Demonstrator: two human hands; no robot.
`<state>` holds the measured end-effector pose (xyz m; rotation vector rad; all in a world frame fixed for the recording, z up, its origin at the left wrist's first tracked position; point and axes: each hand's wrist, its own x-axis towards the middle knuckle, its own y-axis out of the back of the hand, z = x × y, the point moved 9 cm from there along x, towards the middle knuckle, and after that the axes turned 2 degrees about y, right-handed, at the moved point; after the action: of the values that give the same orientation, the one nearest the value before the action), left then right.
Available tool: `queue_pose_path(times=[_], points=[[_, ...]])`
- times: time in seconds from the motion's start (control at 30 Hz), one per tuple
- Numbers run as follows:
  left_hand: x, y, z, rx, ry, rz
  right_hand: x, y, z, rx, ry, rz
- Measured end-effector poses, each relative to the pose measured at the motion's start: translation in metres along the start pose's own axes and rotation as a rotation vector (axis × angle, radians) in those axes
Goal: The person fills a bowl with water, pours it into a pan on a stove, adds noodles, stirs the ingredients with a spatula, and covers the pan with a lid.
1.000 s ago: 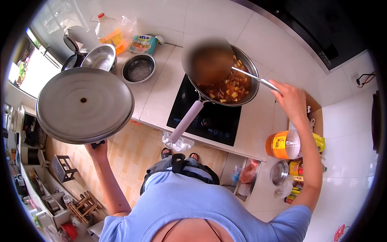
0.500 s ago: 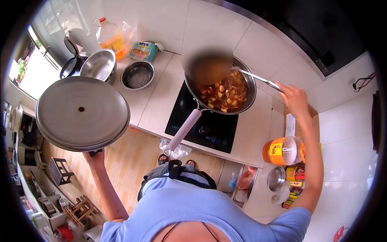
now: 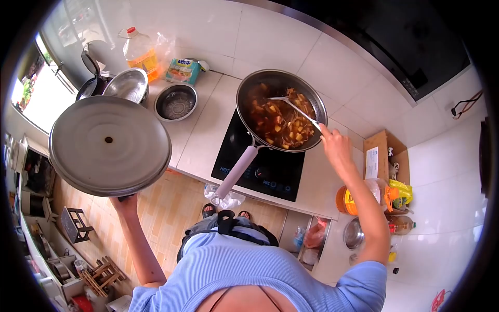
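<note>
My left hand (image 3: 123, 204) holds a large round grey pan lid (image 3: 109, 156) out to the left. The lid covers most of the fingers, and a bit of black shows where they grip. In my right hand (image 3: 338, 148) is the handle of a metal spatula (image 3: 295, 106), its head dipping into the food. A dark frying pan (image 3: 243, 122) with a pale lilac handle sits on the black induction cooker (image 3: 228, 151). Cubed yellow pieces and thin strips lie in brown sauce (image 3: 286, 127) inside it.
Left of the cooker are a steel bowl (image 3: 176, 115), a larger metal basin (image 3: 130, 83), an oil jug (image 3: 143, 57) and a teal packet (image 3: 182, 72). At right stand a cardboard box (image 3: 371, 156), an orange-capped bottle (image 3: 377, 187) and a small metal bowl (image 3: 354, 234). A drawer (image 3: 306, 234) stands open below.
My right hand has come left and down, bringing the spatula further into the pan. The steam or blur over the pan is gone. The lid has shifted slightly right.
</note>
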<state>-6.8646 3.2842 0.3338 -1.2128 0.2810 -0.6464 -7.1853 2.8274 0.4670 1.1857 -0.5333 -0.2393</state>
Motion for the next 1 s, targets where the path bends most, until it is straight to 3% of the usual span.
queue_pose_path(times=[0.03,0.13,0.23,0.3,0.37,0.53,0.67,0.77,0.83,1.0], points=[[-0.001,-0.011,-0.001,-0.020,0.045,-0.193,-0.003,0.004,0.007,0.033,-0.004,0.014],[0.003,-0.031,-0.009,-0.172,0.199,-0.457,-0.001,0.038,0.023,0.050,-0.086,0.041],[-0.005,-0.019,-0.002,0.050,-0.198,0.573,0.009,0.039,0.038,0.035,-0.205,0.039],[0.005,0.022,0.008,0.005,-0.099,0.292,0.006,0.027,0.041,0.079,-0.232,0.040],[0.010,0.021,0.007,-0.023,-0.050,0.162,0.003,0.013,0.039,0.177,-0.237,0.041],[0.004,0.023,0.009,0.034,-0.097,0.221,-0.005,0.016,0.015,0.215,-0.148,0.074],[0.017,-0.005,-0.005,-0.104,0.080,-0.134,0.009,0.027,0.003,0.126,-0.151,0.109],[0.018,-0.024,-0.017,-0.094,0.057,-0.041,0.029,0.012,0.007,0.051,-0.142,0.114],[0.014,-0.008,-0.012,-0.027,-0.027,0.195,0.032,-0.001,0.004,0.039,-0.114,0.120],[0.011,0.005,-0.010,-0.034,0.003,0.237,0.026,-0.013,-0.011,-0.002,-0.039,0.098]])
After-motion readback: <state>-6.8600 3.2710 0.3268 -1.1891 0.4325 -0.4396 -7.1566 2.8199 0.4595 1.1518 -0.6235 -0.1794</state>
